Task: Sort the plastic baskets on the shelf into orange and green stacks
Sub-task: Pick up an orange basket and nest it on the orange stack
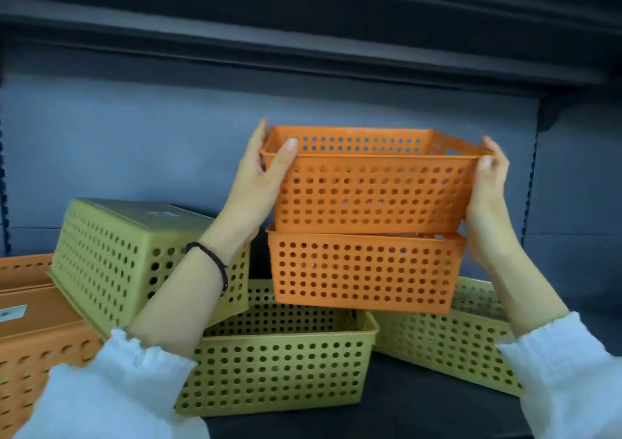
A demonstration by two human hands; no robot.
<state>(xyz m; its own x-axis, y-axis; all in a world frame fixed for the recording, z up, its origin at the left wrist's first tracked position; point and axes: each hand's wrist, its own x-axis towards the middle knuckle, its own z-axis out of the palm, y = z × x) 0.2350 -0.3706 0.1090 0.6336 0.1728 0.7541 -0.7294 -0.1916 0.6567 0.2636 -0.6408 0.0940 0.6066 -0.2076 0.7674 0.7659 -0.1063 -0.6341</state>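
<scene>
Both hands are up on the top orange basket (372, 189): the left hand (261, 173) is clamped on its left end with the thumb hooked over the front rim, and the right hand (489, 199) is gripping the right end, thumb on the rim corner and fingers wrapped behind. That basket sits partly nested in a second orange basket (363, 272) right underneath, so it's a two-high orange stack, upright and tilted a bit. Can't tell for sure whether the lower one is hanging from the top one or resting on the green ones below. Below and in front there's an upright green basket (279, 368) on the dark shelf (420, 405), and another green basket (447, 344) just to its right, angled away and partly hidden behind the right forearm. Off to the left there's an upside-down green basket (111, 257), tipped at an angle, flat bottom facing up with a small label on it, leaning over the stuff at the far left. At the far left edge there's an overturned orange basket (30, 347), also bottom up with a label, with a bit of another orange rim behind it. The left wrist has a black bracelet (215, 263), and both arms are in white sleeves (111, 388) with ruffled cuffs. The blue back panel (134, 142) of the shelving is behind everything.
</scene>
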